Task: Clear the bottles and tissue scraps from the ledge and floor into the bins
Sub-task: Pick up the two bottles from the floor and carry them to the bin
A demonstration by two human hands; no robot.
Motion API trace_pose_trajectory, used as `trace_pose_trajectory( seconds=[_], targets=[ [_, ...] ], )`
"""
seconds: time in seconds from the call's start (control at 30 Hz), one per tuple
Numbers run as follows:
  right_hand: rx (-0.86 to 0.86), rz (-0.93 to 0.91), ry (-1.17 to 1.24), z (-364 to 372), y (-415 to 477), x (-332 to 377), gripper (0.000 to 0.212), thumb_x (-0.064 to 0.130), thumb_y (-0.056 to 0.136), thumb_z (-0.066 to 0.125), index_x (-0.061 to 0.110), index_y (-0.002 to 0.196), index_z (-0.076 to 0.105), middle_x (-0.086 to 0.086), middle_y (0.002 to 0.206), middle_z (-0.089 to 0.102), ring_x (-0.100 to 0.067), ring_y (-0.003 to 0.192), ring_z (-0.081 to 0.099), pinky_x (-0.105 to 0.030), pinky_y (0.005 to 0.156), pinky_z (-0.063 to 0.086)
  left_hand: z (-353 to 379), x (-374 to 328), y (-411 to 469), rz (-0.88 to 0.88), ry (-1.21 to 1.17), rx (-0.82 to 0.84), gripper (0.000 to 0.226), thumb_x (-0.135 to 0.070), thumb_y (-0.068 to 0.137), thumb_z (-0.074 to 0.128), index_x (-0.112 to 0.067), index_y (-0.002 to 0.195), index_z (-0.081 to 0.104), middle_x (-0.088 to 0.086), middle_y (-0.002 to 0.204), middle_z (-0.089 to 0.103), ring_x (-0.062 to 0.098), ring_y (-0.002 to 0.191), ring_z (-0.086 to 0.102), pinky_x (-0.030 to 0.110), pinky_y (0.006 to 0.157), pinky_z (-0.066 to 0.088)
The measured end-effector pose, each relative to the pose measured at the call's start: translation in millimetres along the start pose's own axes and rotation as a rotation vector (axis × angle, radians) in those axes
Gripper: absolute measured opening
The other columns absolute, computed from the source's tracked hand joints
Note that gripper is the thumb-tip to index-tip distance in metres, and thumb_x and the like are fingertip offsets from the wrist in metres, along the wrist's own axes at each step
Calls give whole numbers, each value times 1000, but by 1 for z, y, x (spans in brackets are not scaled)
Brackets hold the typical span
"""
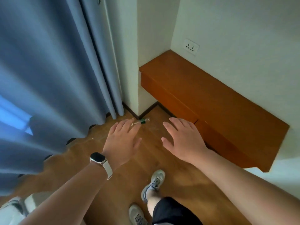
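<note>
A small clear bottle with a green label (pixel 143 121) lies on its side on the wooden floor (pixel 170 159), close to the wall corner. My left hand (pixel 124 140) is stretched out flat above the floor, its fingertips overlapping the bottle's near end in the picture; it holds nothing. My right hand (pixel 181 140) hovers to the right of the bottle, fingers spread, empty. The orange wooden ledge (pixel 211 95) runs along the right wall and its top is bare. A tiny pale scrap (pixel 92 138) lies on the floor near the curtain hem.
A blue curtain (pixel 48 78) hangs at the left down to the floor. A white wall corner (pixel 146 62) juts out behind the bottle, with a socket (pixel 191 47) above the ledge. My feet in grey shoes (pixel 154 184) stand below. Something white (pixel 11 211) sits at the bottom left.
</note>
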State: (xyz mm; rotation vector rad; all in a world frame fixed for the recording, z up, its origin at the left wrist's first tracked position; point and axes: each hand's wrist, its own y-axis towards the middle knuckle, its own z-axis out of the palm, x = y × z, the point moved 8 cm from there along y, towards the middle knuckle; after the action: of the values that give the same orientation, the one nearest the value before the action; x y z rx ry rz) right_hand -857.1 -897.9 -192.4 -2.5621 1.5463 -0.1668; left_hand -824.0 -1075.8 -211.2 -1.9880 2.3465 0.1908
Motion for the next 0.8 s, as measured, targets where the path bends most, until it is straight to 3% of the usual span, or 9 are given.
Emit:
trace_pose_trajectory(
  seconds=[0.3, 0.53, 0.7, 0.8],
  targets=[
    [119, 60, 109, 54, 62, -51, 63, 58, 93, 23, 22, 142, 41, -7, 146, 43, -27, 133, 40, -45, 108, 34, 50, 4, 88, 59, 56, 133, 53, -39, 81, 65, -24, 130, 52, 6, 132, 55, 29, 122, 53, 48, 102, 41],
    [155, 49, 161, 73, 127, -90, 60, 56, 97, 26, 23, 148, 30, -6, 153, 31, -26, 140, 29, -44, 113, 25, 76, 16, 168, 83, 71, 138, 51, -40, 82, 60, -20, 128, 51, 10, 130, 55, 32, 118, 53, 49, 99, 42],
    [185, 95, 205, 98, 156, -109, 61, 57, 97, 25, 23, 148, 30, -6, 153, 31, -27, 139, 29, -43, 112, 25, 110, 21, 208, 124, 42, 183, 56, -33, 81, 67, -14, 132, 53, 14, 131, 55, 35, 120, 52, 51, 99, 42],
    [248, 140, 215, 134, 173, -120, 61, 58, 97, 23, 24, 148, 27, -6, 153, 29, -28, 140, 27, -44, 112, 24, 139, 23, 232, 184, 26, 152, 57, -28, 75, 76, -11, 126, 56, 15, 122, 60, 36, 109, 58, 49, 90, 48]
  ],
)
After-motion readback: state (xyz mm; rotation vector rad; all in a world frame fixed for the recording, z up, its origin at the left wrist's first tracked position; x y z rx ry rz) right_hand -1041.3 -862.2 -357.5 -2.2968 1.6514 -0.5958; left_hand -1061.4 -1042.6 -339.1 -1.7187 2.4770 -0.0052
